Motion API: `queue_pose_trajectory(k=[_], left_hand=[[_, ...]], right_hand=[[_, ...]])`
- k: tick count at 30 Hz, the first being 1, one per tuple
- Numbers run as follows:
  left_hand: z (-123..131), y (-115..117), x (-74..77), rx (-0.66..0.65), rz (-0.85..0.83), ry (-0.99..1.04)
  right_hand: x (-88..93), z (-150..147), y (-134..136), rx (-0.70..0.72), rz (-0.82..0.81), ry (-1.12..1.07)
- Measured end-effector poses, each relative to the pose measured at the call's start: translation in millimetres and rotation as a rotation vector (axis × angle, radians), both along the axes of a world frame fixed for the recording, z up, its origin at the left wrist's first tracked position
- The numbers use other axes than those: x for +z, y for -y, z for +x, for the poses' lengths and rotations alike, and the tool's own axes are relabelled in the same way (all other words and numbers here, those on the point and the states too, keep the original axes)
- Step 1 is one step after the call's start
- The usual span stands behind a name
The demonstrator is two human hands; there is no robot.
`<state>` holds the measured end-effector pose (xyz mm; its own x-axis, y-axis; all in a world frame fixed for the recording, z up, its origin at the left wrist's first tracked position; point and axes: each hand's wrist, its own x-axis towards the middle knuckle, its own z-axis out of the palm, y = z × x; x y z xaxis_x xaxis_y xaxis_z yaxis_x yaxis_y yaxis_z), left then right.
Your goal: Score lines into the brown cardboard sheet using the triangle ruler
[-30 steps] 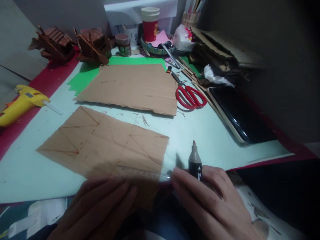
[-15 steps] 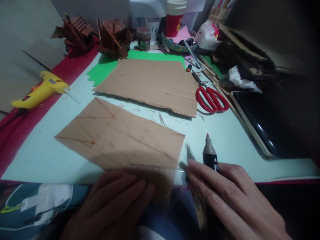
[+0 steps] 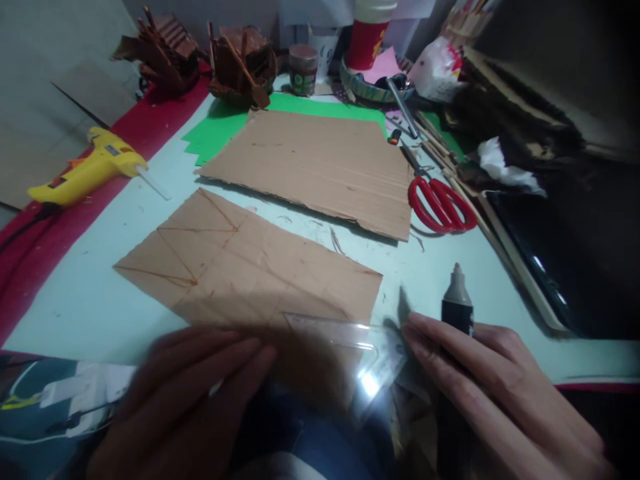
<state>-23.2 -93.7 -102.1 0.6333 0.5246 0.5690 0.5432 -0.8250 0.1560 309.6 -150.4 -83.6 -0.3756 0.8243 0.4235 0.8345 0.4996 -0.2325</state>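
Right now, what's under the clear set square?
The marked cardboard sheet shows through the clear set square near its front edge. Glare hides what lies below its lower corner; the left hand covers the sheet beside it.

The left hand is smeared by blur and hides the near edge of the marked cardboard. The right hand covers most of the barrel of the marker, so its label is unreadable. Glare blots part of the clear ruler. The picture's top edge cuts off the red cup.
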Motion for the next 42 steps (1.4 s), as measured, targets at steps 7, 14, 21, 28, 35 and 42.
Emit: queue_pose_trajectory(k=[7,14,21,28,35,42], left_hand=[[-15,-8,1.1,0.192,-0.008,0.009],[-5,-13,10.7,0.132,-0.028,0.021],[-9,-14,8.5,0.106,-0.028,0.0],[-10,-12,6.6,0.112,-0.069,-0.031],[-19,-17,8.7,0.079,-0.09,-0.086],[-16,-63,39.0,0.041,-0.129,-0.251]], right_hand=[[4.1,11,1,0.088,-0.003,0.06],[-5.5,7,17,0.044,-0.006,0.045],[-9.5,-14,49,-0.094,-0.056,0.023],[-7.5,-38,50,-0.17,-0.098,-0.12],[-12.7,-43,45,-0.155,0.011,-0.185],[-20.7,-37,39,-0.132,0.134,-0.166]])
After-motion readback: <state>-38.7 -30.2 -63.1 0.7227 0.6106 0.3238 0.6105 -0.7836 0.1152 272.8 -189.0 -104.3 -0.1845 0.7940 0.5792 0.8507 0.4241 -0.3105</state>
